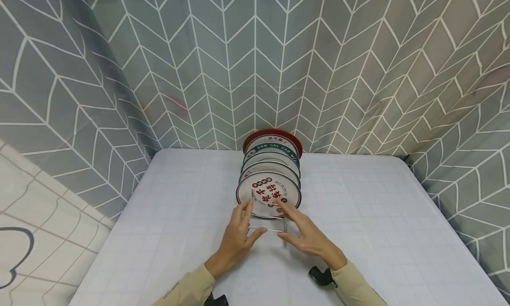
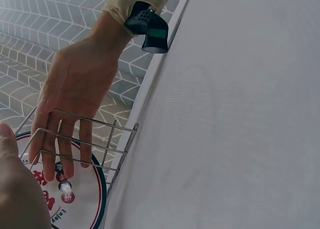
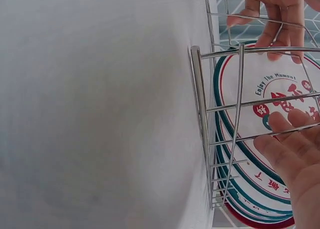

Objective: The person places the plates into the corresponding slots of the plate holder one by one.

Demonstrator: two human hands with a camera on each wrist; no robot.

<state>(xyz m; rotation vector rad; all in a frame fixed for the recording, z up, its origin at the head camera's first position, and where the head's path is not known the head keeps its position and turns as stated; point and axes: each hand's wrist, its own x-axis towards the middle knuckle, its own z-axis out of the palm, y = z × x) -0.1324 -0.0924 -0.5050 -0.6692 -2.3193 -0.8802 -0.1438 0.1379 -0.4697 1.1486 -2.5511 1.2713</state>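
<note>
A metal wire rack [image 1: 284, 235] stands on the table with several round plates upright in a row. The front plate [image 1: 287, 193] is white with a dark rim and red lettering; a red-rimmed one [image 1: 299, 147] is at the back. At the rack's front left, my left hand [image 1: 235, 237] has its fingers extended and thumb spread apart from them. Across from it, my right hand [image 1: 308, 235] is at the right side, thumb and fingers apart by the wires. The left wrist view shows my right fingers [image 2: 64, 144] nearly straight behind the wires.
A white cloth with a faint grid covers the table [image 1: 167, 222]. Behind and on both sides hang grey curtains [image 1: 255, 67] with white zigzag lines, close to the table's back edge. Black cameras [image 1: 320, 276] are strapped at the wrists.
</note>
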